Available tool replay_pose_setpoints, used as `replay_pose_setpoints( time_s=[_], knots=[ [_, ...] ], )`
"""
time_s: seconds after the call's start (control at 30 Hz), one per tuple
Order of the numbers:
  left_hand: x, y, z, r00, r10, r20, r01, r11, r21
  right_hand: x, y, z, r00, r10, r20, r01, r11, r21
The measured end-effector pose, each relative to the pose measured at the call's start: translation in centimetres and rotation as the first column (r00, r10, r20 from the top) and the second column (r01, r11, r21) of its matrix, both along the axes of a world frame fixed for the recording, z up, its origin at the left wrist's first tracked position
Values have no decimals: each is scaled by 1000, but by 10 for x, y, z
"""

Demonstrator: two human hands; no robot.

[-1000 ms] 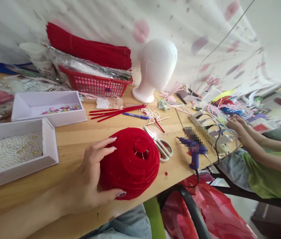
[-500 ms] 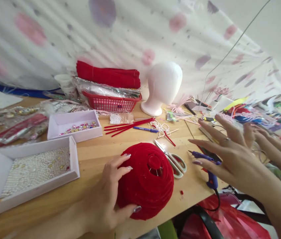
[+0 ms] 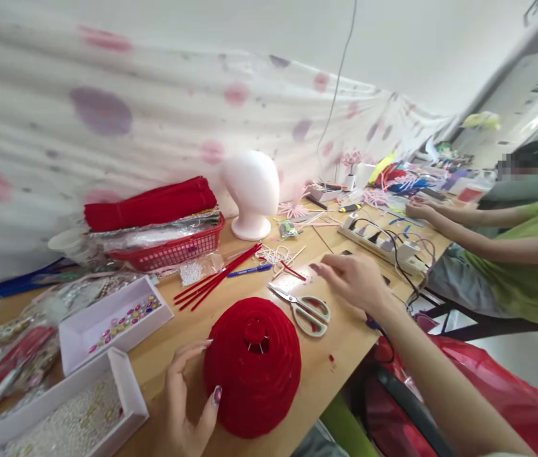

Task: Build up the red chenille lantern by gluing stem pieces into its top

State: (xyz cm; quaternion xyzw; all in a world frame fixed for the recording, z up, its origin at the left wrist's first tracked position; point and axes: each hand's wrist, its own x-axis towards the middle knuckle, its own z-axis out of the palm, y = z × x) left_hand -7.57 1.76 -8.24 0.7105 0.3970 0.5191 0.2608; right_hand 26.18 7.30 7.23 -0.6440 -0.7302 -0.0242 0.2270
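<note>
A ball-shaped piece wrapped in red velvety strips point(image 3: 269, 387), with a hole and a small red knob on top, sits on the table. My left hand point(image 3: 185, 397) rests at its left side, fingers apart and fingertips at the ball's edge. Over the table to the right, my right hand point(image 3: 357, 279) has loosely bent fingers with nothing visible in them; its underside is hidden. Scissors with pale handles point(image 3: 314, 315) lie between the ball and this hand. Part of a blue glue gun point(image 3: 372, 321) shows beneath my right wrist.
White boxes of gems point(image 3: 78, 343) and beads point(image 3: 130, 390) stand left. Behind are red stems point(image 3: 221, 276), a blue pen point(image 3: 249, 270), a red basket point(image 3: 178, 249) and a white foam head point(image 3: 252, 193). A power strip point(image 3: 383, 244) lies right, near another person's arms point(image 3: 483, 235).
The view has turned right, showing more of the co-worker. My right hand has moved left towards the scissors, its spread fingers drawing together. My left hand sits further off the ball.
</note>
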Motion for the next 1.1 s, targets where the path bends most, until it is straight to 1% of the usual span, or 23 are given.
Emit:
replay_pose_setpoints(
  time_s=[0.1,0.2,0.27,0.33,0.4,0.43,0.53,0.63,0.7,0.77,0.83,0.93,1.03,1.1],
  knots=[
    [-5,3,-2,999,-15,-41,14,999,-37,-6,33,-26,993,-18,120,32,992,-118],
    [-6,1,-4,995,-58,-87,54,997,-46,-5,63,-48,982,-23,187,70,965,-254],
    [-5,0,-6,986,-113,-119,105,992,-77,-3,75,-57,977,-42,211,112,937,-332],
    [-4,0,-9,981,-143,-131,133,987,-86,0,79,-61,971,-76,228,160,911,-380],
    [-4,1,-14,981,-147,-130,137,987,-84,0,73,-60,965,-100,242,195,892,-407],
    [-4,3,-17,982,-145,-118,134,987,-92,0,65,-58,966,-93,243,192,886,-423],
    [-8,6,-24,990,-129,-63,119,983,-140,-5,32,-56,975,-2,220,113,862,-494],
    [-13,8,-25,988,-129,-90,111,977,-183,-8,3,-63,979,45,200,71,840,-539],
    [-17,8,-24,978,-149,-143,117,970,-211,-8,-6,-71,981,50,189,63,833,-550],
    [-19,8,-22,975,-158,-154,122,967,-223,-5,-7,-74,984,54,171,50,832,-552],
    [-19,8,-22,979,-155,-134,125,970,-210,-2,-4,-69,988,57,142,31,838,-546],
    [-17,7,-24,983,-163,-89,148,977,-150,3,1,-49,995,57,83,-6,855,-518],
    [-14,5,-25,982,-181,-60,173,977,-122,9,10,-27,998,51,21,-35,880,-473],
    [-13,2,-23,981,-186,-62,177,976,-127,12,21,-21,999,48,-8,-46,897,-439]
  ],
)
